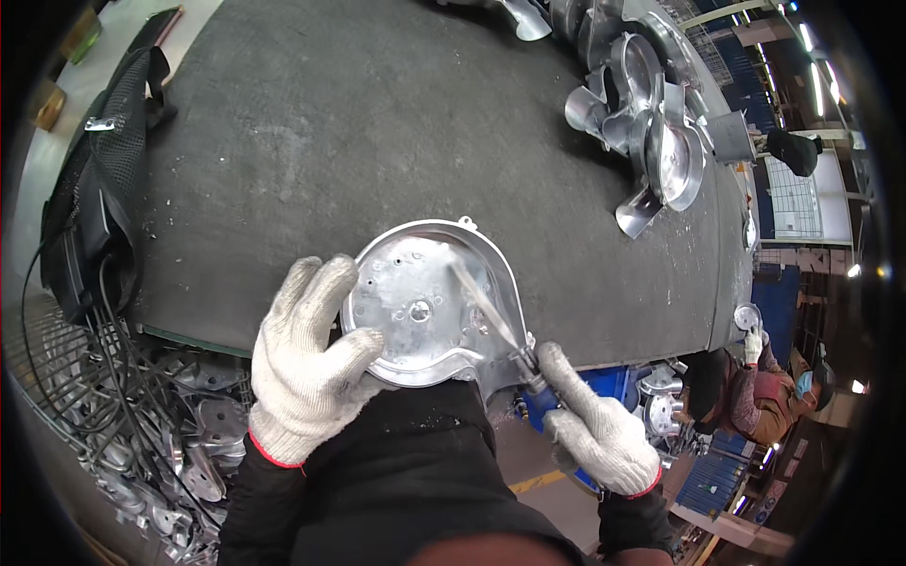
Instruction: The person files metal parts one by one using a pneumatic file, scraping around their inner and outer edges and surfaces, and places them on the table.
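A round cast-metal housing point(406, 274) with a raised rim, small holes and a side outlet lies at the near edge of the grey table, its hollow side up. My left hand point(307, 354), in a white knit glove, grips its left rim, thumb over the near-left edge and fingers along the outside. In my right hand point(604, 439), also gloved, is a scraper point(493, 313) with a long narrow blade, slightly blurred. The blade reaches over the rim into the right part of the housing. The fingers wrap its dark handle, which they partly hide.
Similar metal housings point(651, 123) are piled at the far right of the grey table point(311, 141). A black mesh bag point(109, 179) and cables lie on the left. Below them, a wire basket holds many metal parts point(217, 420). At far right, another person point(755, 396) handles a part.
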A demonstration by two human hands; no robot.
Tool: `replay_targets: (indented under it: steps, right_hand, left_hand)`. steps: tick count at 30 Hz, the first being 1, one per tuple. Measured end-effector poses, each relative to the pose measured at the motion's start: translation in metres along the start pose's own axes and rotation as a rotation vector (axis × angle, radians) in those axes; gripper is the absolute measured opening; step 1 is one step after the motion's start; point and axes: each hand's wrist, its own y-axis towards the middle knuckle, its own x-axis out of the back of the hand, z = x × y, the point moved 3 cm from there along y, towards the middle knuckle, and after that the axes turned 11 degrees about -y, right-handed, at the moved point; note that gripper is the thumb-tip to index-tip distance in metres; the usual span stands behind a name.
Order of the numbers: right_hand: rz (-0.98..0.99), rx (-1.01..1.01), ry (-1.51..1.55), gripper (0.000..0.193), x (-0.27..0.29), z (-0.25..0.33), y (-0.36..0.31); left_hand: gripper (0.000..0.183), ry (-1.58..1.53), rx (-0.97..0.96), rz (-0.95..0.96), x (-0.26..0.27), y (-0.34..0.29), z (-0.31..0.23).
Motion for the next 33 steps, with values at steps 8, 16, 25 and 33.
replay_targets:
  steps: [8, 16, 25, 33]
  right_hand:
    - [0.008, 0.099, -0.024, 0.069, 0.009, 0.016, 0.013]
    - [0.016, 0.023, -0.108, 0.07, 0.01, 0.013, 0.016]
    - [-0.056, 0.222, -0.041, 0.071, 0.008, 0.004, 0.014]
    - [0.066, 0.138, -0.143, 0.07, 0.013, 0.036, 0.029]
  left_hand:
    - [0.061, -0.067, -0.004, -0.012, 0.001, 0.001, 0.009]
    - [0.058, -0.1, -0.005, -0.003, 0.002, 0.006, 0.012]
    - [0.057, -0.241, 0.017, 0.075, 0.013, 0.018, 0.012]
    - [0.09, -0.402, 0.091, 0.052, 0.01, 0.018, 0.032]
